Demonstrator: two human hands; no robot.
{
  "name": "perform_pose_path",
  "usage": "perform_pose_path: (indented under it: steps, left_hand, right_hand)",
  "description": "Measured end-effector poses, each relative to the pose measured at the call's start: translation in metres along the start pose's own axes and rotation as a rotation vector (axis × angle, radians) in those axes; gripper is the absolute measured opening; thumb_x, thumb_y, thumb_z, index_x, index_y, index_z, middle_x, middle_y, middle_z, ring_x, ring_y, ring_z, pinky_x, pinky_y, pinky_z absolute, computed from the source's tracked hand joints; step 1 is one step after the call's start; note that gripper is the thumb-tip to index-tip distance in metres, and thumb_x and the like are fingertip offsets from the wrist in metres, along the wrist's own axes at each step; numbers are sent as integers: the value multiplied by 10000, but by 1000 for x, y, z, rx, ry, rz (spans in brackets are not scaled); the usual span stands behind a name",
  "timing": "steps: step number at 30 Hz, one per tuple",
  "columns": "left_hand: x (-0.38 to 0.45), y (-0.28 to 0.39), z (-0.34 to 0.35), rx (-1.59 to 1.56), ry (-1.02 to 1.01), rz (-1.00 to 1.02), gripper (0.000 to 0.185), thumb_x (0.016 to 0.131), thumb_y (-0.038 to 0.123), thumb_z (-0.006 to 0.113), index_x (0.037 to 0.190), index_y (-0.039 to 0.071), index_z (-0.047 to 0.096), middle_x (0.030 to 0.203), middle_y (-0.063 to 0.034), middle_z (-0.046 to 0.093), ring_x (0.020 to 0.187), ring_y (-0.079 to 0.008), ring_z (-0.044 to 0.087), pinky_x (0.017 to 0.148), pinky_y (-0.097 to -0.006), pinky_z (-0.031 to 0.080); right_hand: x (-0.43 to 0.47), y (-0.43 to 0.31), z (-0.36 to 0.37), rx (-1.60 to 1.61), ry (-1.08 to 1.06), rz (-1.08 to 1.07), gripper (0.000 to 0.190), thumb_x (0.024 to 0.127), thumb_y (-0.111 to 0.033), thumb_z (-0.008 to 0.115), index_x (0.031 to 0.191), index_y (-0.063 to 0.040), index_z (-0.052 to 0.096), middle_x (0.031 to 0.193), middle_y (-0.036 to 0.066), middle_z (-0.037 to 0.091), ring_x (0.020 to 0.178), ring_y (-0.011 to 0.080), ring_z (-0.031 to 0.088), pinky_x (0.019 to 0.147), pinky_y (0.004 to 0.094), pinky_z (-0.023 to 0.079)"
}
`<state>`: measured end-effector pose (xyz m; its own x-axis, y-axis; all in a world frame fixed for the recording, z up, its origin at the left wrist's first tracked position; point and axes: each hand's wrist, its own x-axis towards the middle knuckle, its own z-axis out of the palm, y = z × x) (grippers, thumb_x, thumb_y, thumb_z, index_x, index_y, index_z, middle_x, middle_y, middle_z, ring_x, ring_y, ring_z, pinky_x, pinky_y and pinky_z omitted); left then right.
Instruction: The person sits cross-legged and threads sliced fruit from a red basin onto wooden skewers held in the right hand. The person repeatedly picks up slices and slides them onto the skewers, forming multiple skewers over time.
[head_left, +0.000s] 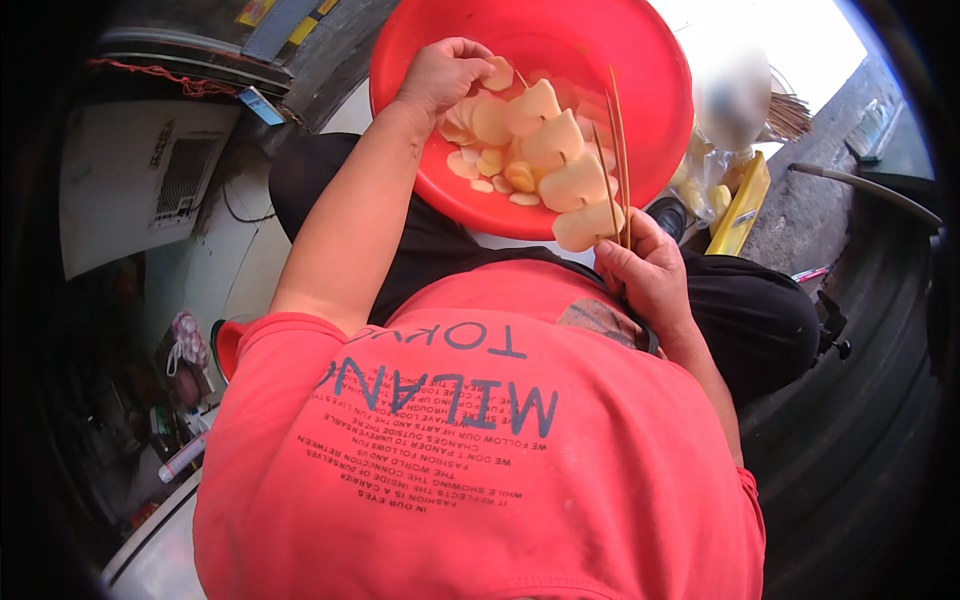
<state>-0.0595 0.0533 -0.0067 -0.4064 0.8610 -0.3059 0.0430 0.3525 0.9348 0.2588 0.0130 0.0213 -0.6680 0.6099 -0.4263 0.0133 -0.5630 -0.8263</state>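
Note:
My left hand (448, 79) pinches a pale yellow potato-like slice (498, 74) over a red plastic basin (660, 82). The slice is right by the tip of a thin wooden skewer; whether the tip pierces it I cannot tell. My right hand (646, 259) grips that skewer low down, at the basin's near rim. Several slices (564, 187) are threaded along it, spaced apart and slanting up to the left. A few bare skewers (621, 165) stick up from the same right hand. Many loose slices (487, 142) lie heaped in the basin.
To the right stand a yellow box-like object (739, 206) and a clear plastic bag (697, 187) with pale yellow pieces. A bundle of thin sticks (789, 116) lies beyond. At left are a phone-like device (261, 106) and a white panel (142, 180). A dark shoe (667, 217) is beside the basin.

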Motion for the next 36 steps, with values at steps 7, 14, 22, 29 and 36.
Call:
perform_pose_path:
  steps: [7, 14, 22, 29, 36]
  left_hand:
    - [-30, 11, 2, -408, -104, -62, 198, 871, 61, 593, 1067, 37, 593, 965, -62, 617, 874, -166, 619, 728, -316, 574]
    - [-33, 10, -4, -460, -109, -25, 220, 853, 47, 612, 1072, 44, 590, 932, -46, 627, 859, -154, 627, 716, -314, 571]
    - [-42, 12, -7, -400, -92, 15, 174, 845, 33, 633, 1019, 30, 630, 899, -52, 660, 803, -142, 646, 737, -288, 556]
    - [-54, 23, -10, -65, -200, 93, 150, 864, 53, 624, 1001, 14, 670, 910, -63, 677, 794, -130, 646, 737, -269, 553]
    - [-56, 16, -1, -156, -111, 48, 181, 905, 116, 605, 1058, 34, 657, 974, -56, 660, 857, -140, 646, 760, -275, 543]
  right_hand:
    - [-3, -1, 1, 3, -77, 16, 283, 871, -74, 634, 1136, -9, 562, 761, -13, 572, 599, 32, 478, 521, 180, 378]
    - [-5, 8, -2, 65, -54, 4, 324, 866, -74, 652, 1169, -13, 554, 775, 3, 586, 568, 43, 495, 475, 173, 362]
    - [-7, 4, -2, 22, -76, 44, 228, 875, -60, 625, 1095, -12, 586, 778, -18, 581, 617, 35, 494, 531, 182, 389]
    - [-7, 8, -2, 69, -84, 41, 265, 866, -60, 635, 1123, -14, 593, 791, -20, 591, 612, 32, 489, 529, 177, 381]
    - [-7, 6, 0, 16, -61, 48, 293, 861, -54, 642, 1145, -18, 582, 770, -14, 573, 598, 44, 487, 516, 180, 378]
